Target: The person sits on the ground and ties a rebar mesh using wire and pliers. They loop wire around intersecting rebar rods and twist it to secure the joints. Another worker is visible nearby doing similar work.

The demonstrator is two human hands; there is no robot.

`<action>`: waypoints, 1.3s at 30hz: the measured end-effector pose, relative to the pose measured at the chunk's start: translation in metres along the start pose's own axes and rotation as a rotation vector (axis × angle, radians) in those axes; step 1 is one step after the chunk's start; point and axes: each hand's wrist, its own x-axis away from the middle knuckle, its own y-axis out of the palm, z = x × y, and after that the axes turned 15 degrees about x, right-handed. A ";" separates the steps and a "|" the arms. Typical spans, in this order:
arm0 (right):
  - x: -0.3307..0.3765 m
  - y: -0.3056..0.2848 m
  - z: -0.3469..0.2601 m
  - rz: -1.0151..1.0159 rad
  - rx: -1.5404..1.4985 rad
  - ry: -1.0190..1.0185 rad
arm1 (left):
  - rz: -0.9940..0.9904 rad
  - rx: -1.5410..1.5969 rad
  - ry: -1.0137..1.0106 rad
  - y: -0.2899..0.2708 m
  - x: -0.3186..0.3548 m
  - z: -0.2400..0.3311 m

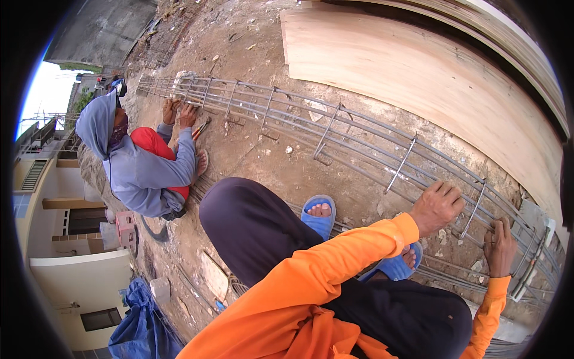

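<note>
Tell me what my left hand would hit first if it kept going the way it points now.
Probably nothing new: the left hand already rests on the steel rebar cage, beside a stirrup. Beyond lie more bars, then dirt; depth is unclear.

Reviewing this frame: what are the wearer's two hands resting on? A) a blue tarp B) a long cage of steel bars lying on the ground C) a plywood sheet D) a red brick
B: the left hand and the right hand both sit on the steel bar cage, beside a stirrup.
</note>
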 end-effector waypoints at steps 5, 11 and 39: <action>-0.003 -0.010 0.008 -0.174 0.109 -0.041 | -0.064 0.042 -0.097 -0.001 -0.007 0.004; -0.002 -0.020 0.000 -0.186 0.082 -0.036 | -0.223 0.131 -0.124 -0.006 -0.005 -0.001; -0.006 -0.061 -0.022 -0.181 -0.403 0.230 | -0.592 0.391 -0.617 -0.003 -0.082 0.006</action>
